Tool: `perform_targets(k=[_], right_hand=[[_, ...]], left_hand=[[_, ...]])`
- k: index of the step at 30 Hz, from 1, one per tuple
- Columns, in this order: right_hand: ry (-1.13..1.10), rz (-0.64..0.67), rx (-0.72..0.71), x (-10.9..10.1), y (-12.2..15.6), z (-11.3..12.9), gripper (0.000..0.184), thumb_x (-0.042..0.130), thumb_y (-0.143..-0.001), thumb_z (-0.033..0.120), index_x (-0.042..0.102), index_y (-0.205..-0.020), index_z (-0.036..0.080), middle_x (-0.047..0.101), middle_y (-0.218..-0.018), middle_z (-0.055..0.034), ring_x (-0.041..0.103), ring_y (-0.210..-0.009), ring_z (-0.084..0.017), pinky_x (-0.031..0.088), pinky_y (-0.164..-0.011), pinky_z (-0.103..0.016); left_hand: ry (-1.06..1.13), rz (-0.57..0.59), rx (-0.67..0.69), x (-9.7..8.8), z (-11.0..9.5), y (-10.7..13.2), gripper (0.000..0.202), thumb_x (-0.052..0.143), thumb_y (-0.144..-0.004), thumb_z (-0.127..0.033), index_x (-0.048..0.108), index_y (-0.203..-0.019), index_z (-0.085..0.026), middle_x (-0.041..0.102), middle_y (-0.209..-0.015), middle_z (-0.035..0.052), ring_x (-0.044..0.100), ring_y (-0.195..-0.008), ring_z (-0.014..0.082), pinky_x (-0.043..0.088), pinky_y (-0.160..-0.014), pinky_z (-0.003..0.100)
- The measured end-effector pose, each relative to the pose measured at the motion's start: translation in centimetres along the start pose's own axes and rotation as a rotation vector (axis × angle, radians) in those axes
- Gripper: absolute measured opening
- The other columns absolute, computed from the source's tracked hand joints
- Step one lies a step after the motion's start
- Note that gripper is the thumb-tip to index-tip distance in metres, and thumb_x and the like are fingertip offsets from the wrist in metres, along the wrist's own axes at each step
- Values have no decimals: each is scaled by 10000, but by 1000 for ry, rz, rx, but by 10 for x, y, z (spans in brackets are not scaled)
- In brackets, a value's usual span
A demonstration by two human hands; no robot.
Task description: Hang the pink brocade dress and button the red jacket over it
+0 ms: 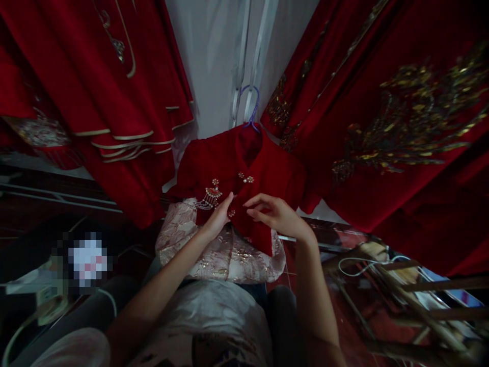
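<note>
A red jacket [214, 158] with a stand collar hangs on a purple hanger [251, 104] and drapes over my lap. Beaded floral buttons [245, 178] dot its front, and a fan-shaped tasselled ornament [213, 193] sits on the left of the chest. My left hand [219, 218] is at the front opening, its thumb on the red cloth and its other fingers mostly hidden, seemingly closed on the edge. Over the right front panel, my right hand [280, 216] is held with loosely bent fingers apart. Pale brocade fabric [225, 260] with gold pattern lies across my lap below the red cloth.
Red garments with cream piping [141, 102] hang at the left. Another red garment with gold sequin embroidery [412, 117] hangs at the right. A wooden rack [416, 311] with a white cable stands low right. Partly blurred, a person sits at the lower left.
</note>
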State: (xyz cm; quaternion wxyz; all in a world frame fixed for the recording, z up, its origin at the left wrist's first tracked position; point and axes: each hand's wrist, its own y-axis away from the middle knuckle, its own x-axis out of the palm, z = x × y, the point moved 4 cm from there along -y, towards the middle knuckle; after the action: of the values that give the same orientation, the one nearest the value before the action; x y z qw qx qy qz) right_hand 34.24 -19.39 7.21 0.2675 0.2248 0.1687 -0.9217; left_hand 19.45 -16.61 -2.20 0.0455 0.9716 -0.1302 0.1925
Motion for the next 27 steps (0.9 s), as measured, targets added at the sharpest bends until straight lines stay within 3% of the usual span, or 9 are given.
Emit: perform_targets(k=[4, 7, 10, 13, 17, 20, 23, 27], right_hand=[[42, 3, 56, 22, -13, -23, 255, 636, -810, 346, 589, -1013, 198, 669, -913, -39, 647, -691, -119, 547, -620, -264], [37, -130, 88, 39, -27, -38, 351, 675, -766, 323, 515, -1049, 192, 630, -862, -24, 625, -669, -119, 530, -596, -260], [112, -257, 51, 54, -40, -47, 252, 643, -762, 235, 516, -976, 192, 603, -880, -26, 605, -738, -124, 524, -687, -283], [110, -296, 39, 63, -49, -56, 189, 609, -750, 187, 526, -919, 199, 589, -860, -18, 588, -757, -127, 518, -702, -279], [89, -395, 68, 67, -54, -67, 225, 611, -725, 191, 522, -931, 203, 554, -755, 9, 564, -674, -130, 510, -615, -261], [121, -457, 50, 69, -57, -71, 172, 561, -764, 178, 534, -932, 197, 578, -811, -25, 574, -731, -144, 520, -655, -277], [143, -514, 6, 66, -62, -72, 173, 530, -785, 159, 528, -955, 189, 582, -887, -52, 575, -788, -150, 526, -700, -288], [138, -596, -59, 58, -72, -70, 208, 519, -790, 147, 519, -996, 177, 570, -909, -52, 572, -789, -141, 526, -701, -274]], left_hand=[[-1, -112, 43, -18, 3, 12, 412, 530, -829, -541, 620, -1030, -193, 671, -1056, 78, 655, -895, 187, 564, -729, 336], [-78, -250, 158, -31, 1, 14, 316, 596, -793, -471, 630, -938, -193, 647, -1034, 44, 635, -867, 146, 572, -737, 307], [-146, -265, 192, -37, -1, 13, 292, 649, -749, -417, 621, -918, -180, 633, -945, 23, 623, -838, 129, 574, -763, 319], [-213, -258, 229, -42, -2, 8, 295, 666, -724, -403, 592, -886, -168, 621, -879, 22, 620, -801, 129, 575, -727, 310], [-456, -398, 414, -53, -9, 3, 305, 675, -727, -331, 563, -965, -175, 585, -962, 45, 592, -770, 110, 548, -678, 259], [-654, -551, 574, -58, -14, 0, 440, 719, -691, -285, 528, -1077, -195, 518, -1124, 78, 571, -861, 124, 530, -706, 254], [-677, -560, 634, -61, -15, -9, 443, 708, -708, -269, 505, -1095, -197, 521, -1122, 73, 571, -913, 135, 518, -778, 283], [-497, -505, 605, -67, -14, -23, 312, 654, -756, -247, 499, -1019, -184, 592, -956, 41, 600, -861, 126, 507, -769, 272]])
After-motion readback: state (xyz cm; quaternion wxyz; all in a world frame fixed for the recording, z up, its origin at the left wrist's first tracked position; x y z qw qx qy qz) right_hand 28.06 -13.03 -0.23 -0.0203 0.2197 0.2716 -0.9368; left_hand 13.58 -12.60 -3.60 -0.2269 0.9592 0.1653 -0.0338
